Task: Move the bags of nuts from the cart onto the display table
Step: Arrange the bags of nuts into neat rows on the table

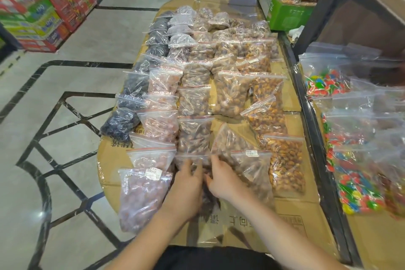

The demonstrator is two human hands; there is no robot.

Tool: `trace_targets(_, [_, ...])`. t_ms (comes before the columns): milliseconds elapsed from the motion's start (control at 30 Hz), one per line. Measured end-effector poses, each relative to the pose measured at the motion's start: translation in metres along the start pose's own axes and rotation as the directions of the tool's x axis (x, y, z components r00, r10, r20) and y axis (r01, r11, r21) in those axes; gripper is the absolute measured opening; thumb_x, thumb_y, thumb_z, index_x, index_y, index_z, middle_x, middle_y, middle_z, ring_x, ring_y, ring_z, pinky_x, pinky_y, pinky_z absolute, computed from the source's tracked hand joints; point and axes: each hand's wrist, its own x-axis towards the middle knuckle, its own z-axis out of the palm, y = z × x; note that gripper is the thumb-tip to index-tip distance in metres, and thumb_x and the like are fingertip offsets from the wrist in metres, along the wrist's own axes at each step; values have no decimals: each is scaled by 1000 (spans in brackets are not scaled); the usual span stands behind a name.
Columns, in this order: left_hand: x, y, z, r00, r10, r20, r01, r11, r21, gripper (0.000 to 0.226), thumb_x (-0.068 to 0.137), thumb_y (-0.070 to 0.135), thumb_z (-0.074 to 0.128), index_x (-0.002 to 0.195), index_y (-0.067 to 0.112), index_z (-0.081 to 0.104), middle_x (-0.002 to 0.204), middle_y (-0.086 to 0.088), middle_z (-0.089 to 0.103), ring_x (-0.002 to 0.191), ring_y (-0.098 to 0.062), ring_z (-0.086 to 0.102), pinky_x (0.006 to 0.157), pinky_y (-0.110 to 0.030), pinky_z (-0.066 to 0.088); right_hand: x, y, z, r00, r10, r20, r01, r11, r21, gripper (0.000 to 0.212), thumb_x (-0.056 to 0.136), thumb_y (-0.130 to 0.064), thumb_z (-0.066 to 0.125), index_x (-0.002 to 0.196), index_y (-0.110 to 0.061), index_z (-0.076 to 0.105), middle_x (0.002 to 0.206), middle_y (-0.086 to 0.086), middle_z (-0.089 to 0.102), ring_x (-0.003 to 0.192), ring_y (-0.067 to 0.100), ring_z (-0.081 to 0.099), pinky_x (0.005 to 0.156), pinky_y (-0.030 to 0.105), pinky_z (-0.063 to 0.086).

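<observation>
Head view looks down on the display table, a long surface covered with flattened cardboard that runs away from you. Most of it is already filled: clear zip bags lie in rough columns, dark fruit-like bags along the left edge, pinkish and brown nuts through the middle, golden-orange nuts down the right. That suggests you are well into the task, with only the near end of the cardboard bare.

The cart is not in view, so you cannot tell how many bags remain to bring over.

To the right, past a dark rail, a second surface holds bags of bright coloured sweets, which look to be no part of this job. A green box of stacked biscuits sits at the far right corner.

At the near end of the middle column lies the bag you are placing, a clear bag of dark brown nuts, mostly hidden under your hands. Your left hand lies on its left side with fingers spread toward the bag above. Your right hand lies just beside it, fingers curled onto the plastic. Whether either hand grips the bag or only presses it flat, the picture does not show.
</observation>
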Motion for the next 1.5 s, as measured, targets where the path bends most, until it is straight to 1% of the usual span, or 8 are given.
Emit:
trace_targets(200, [-32,14,38,966,-259,25,260,953,-158,72,101,30,48,161,24,7,164,-15,-24,153,-44,0,120,-48,23,-5,15,20,992,128,-16,-108,895,433,49,90,-28,75,125,-41,43,95,-8,64,75,20,70,75,44,61])
trace_targets(400, [-44,-4,38,976,-170,-134,134,961,-242,64,97,23,59,156,24,34,170,1,-5,140,-29,46,97,-39,52,-23,16,32,989,67,-133,6,875,483,62,90,-34,77,138,-47,41,126,-15,61,111,9,63,91,31,55])
trace_targets(767, [-40,4,20,973,-169,155,171,985,2,75,102,26,41,161,19,-4,167,-9,-23,155,-40,0,118,-54,32,-28,11,27,1000,3,-2,-1,856,517,75,96,-23,71,157,-41,32,163,-11,37,148,13,36,116,35,41])
trace_targets(1033, [-43,10,28,943,-213,255,178,972,152,87,100,29,43,156,7,-20,155,-10,-40,151,-47,-18,124,-54,8,-33,6,6,956,138,259,-285,651,703,58,100,-7,63,139,-50,55,136,-2,47,108,15,61,84,35,59])
trace_targets(1167, [-31,29,30,954,-223,199,195,970,147,83,100,30,41,158,4,-13,162,-24,-27,149,-43,-26,123,-57,2,-37,4,8,965,112,236,-243,716,654,65,96,2,61,144,-40,53,158,7,43,136,23,51,67,18,57])
trace_targets(1300, [-30,28,35,952,-245,186,191,945,266,81,101,26,37,156,4,-18,160,-26,-30,149,-44,-26,123,-58,5,-40,5,5,935,111,337,-332,606,723,65,96,0,64,145,-42,54,165,7,33,146,30,37,101,44,50])
trace_targets(1400, [-28,33,31,943,-256,214,197,944,265,81,102,31,37,156,3,-16,160,-28,-28,149,-46,-24,123,-59,9,-39,7,2,939,79,334,-307,628,715,63,96,4,63,144,-37,57,162,8,36,135,22,45,71,20,51])
trace_targets(1500, [-20,39,22,934,-277,226,215,940,264,78,100,30,42,159,4,-3,164,-30,-14,152,-47,-11,119,-59,22,-33,8,-2,944,92,316,-301,634,713,56,98,5,57,140,-31,61,150,10,50,111,22,63,75,34,62])
